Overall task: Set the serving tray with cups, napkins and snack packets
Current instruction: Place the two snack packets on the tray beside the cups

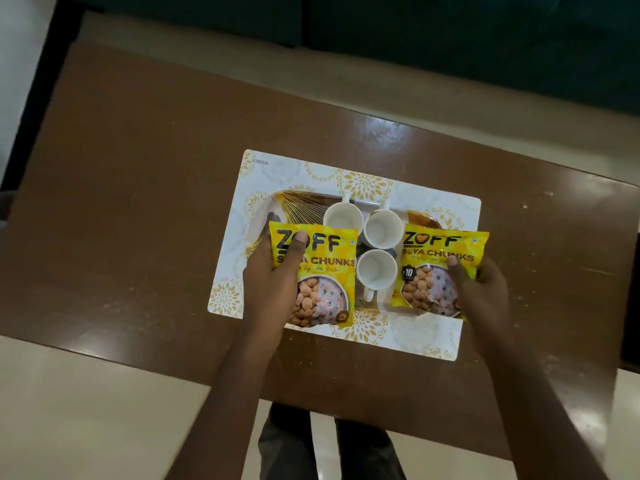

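Tray's nearly set: cups in, both snack packets going on

My left hand (273, 282) grips one yellow packet (322, 271) over the left end of the tray (298, 199), thumb on top. Three white cups (376, 271) sit bunched mid-tray, and my right hand (485, 289) grips the second packet (436, 268) over the right end. Can't tell if either packet is resting on the tray yet. No napkins in sight, so I reckon those are left. Room-wise, the cups crowd both packets' inner edges. The tray sits inside the placemat (287, 171), and the tabletop (138, 202) runs wide at frame left.
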